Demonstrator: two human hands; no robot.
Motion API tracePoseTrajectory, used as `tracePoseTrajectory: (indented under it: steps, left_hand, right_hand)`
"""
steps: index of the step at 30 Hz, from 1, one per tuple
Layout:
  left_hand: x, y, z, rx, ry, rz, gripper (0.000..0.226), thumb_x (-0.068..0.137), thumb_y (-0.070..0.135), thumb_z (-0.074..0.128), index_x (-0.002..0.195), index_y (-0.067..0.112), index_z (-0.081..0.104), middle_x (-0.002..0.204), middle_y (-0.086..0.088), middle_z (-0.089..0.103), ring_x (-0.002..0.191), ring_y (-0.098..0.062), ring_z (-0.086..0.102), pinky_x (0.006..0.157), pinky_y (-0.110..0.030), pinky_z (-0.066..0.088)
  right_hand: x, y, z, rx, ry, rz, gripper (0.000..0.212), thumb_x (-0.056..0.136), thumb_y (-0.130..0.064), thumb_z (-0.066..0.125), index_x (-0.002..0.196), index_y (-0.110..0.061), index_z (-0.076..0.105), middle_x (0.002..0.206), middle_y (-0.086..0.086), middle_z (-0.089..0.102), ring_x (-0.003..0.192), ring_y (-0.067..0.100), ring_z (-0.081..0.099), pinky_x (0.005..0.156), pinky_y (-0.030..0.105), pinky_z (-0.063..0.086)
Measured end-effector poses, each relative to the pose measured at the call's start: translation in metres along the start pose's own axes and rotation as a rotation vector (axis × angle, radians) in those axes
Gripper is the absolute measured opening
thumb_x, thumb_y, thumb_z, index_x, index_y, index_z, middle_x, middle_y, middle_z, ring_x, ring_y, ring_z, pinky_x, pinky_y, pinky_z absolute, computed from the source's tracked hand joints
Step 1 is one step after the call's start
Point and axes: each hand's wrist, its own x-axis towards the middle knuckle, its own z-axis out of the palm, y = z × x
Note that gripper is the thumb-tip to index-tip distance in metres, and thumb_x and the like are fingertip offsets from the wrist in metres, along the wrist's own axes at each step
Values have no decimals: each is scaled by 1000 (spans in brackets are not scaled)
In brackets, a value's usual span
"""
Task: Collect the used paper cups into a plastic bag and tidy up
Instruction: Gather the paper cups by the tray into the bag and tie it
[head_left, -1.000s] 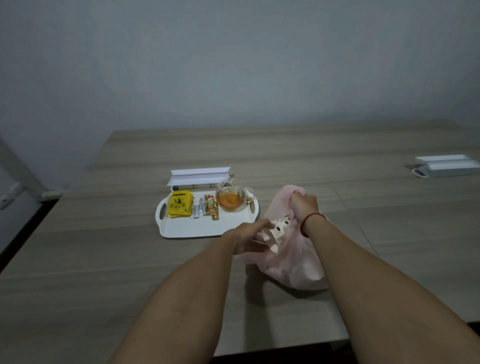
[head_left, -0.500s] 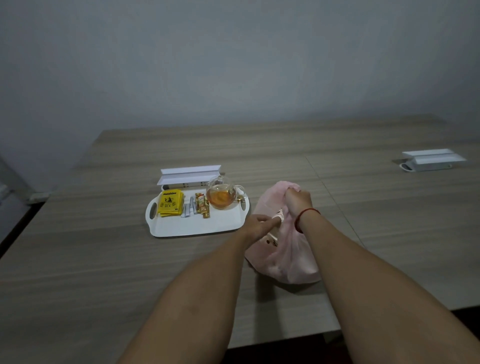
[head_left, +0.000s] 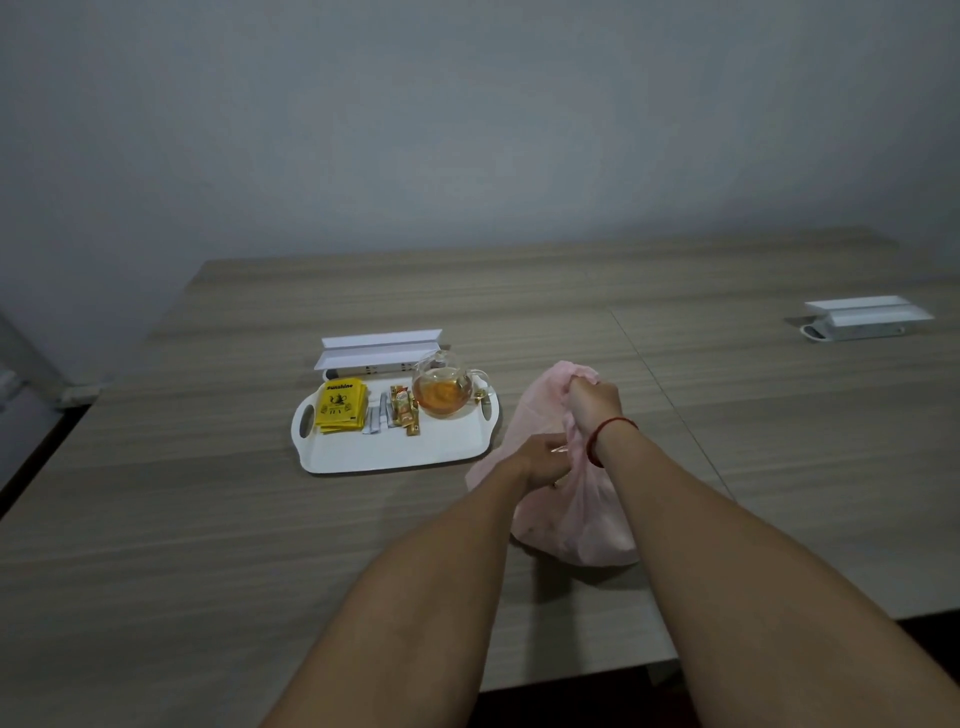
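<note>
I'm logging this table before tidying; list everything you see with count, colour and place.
table: one, wood-grain, under everything
tray: one, white, centre-left
teapot: one, glass, amber tea, on tray
tea packets: stack, yellow, tray's left
sachets: several, grey and orange, tray's middle
near box: one, white, behind tray
far box: one, white, far right
plastic bag: one, pink, beside tray
left hand: at bag's side
right hand: grips bag's top

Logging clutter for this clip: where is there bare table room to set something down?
Bare wood left of the white tray, along the table's near edge, and between the pink bag and the far-right white box. Crowded: the tray's back half and the narrow gap between tray and bag.
</note>
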Motion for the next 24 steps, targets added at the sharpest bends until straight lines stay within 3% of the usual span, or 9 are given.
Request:
tracePoseTrajectory:
  steps: [4,6,9,12,15,17,20,22,24]
  left_hand:
    - [6,-7,-4,-17,79,-19,34,99,19,48,129,13,61,119,-9,61,100,-20,53,73,-22,47]
    - [12,-21,-11,-76,280,-31,29,95,22,58,119,9,68,119,-8,67,105,-21,61,78,-23,50]
    - [17,-47,-25,36,615,-123,16,87,18,66,101,11,71,107,-8,71,101,-24,66,85,-34,54]
    - [15,-65,-32,196,755,-290,44,77,29,76,116,17,59,121,-8,57,113,-27,54,93,-38,48]
    - [14,-71,-26,280,804,-455,75,72,32,80,135,19,40,134,-13,40,124,-30,40,102,-39,36]
    - [15,-76,-25,242,803,-556,86,72,27,81,142,18,31,140,-16,35,128,-32,36,105,-40,33]
    - [15,-85,-34,163,587,-625,72,76,24,76,137,6,42,137,-16,47,126,-32,48,103,-40,45]
    - [10,-89,-35,76,462,-582,54,84,19,71,130,1,51,130,-15,57,119,-31,57,96,-35,50]
    - [6,-90,-35,14,468,-550,47,86,15,69,128,-1,54,127,-14,61,117,-30,60,95,-32,52]
  right_hand:
    - [0,0,-3,-17,10,6,22,92,-16,47,70,-17,47,72,1,50,59,13,49,34,14,42]
    - [0,-2,-5,28,49,25,22,92,-15,46,71,-12,51,62,1,54,53,14,49,38,21,41]
    - [3,-2,-7,110,100,78,32,92,-12,43,60,-9,45,25,-5,44,26,12,46,32,9,28]
    - [3,-2,-11,26,113,63,35,94,-12,41,60,-11,39,29,-2,43,27,11,45,26,12,27]
    - [1,2,-13,2,142,33,37,96,-9,43,60,-11,38,44,0,47,42,13,50,26,7,26]
    - [-1,5,-15,-8,142,19,33,96,-12,44,63,-15,40,58,-2,47,61,18,52,38,9,37]
    - [-2,9,-22,-6,95,13,30,97,-17,44,66,-19,40,70,-2,46,67,17,47,58,25,42]
    - [-2,10,-25,-22,99,-1,32,97,-17,44,66,-19,39,69,-1,45,64,16,46,55,23,40]
    - [-2,9,-24,-37,144,-17,34,96,-16,46,63,-16,37,65,-1,43,64,19,47,46,15,38]
